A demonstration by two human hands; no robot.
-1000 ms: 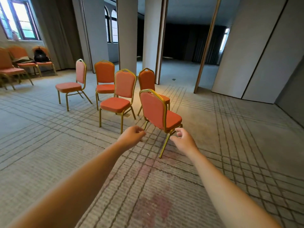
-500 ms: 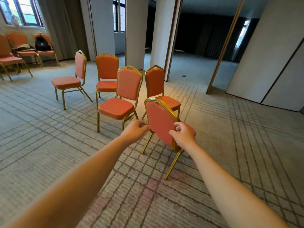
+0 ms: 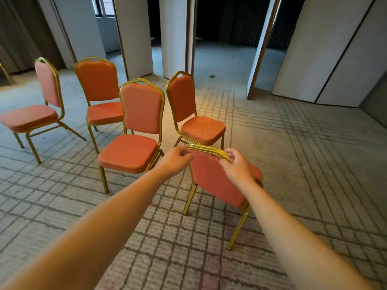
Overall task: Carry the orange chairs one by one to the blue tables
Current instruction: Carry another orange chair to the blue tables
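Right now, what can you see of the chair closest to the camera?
The nearest chair has orange fabric padding and a gold, metal-looking tube frame. It is seen from behind, visible legs on the patterned carpet. The left hand and right hand each grip its curved top rail, one at either end.

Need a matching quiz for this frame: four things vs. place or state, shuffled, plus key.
Things:
1. nearest chair
2. far-left chair
3. left hand
4. right hand

States:
A. grips the right end of the rail
B. stands side-on, no hand on it
C. grips the left end of the rail
D. held by both hands, back toward the camera

Pairs: 1-D, 2-B, 3-C, 4-A
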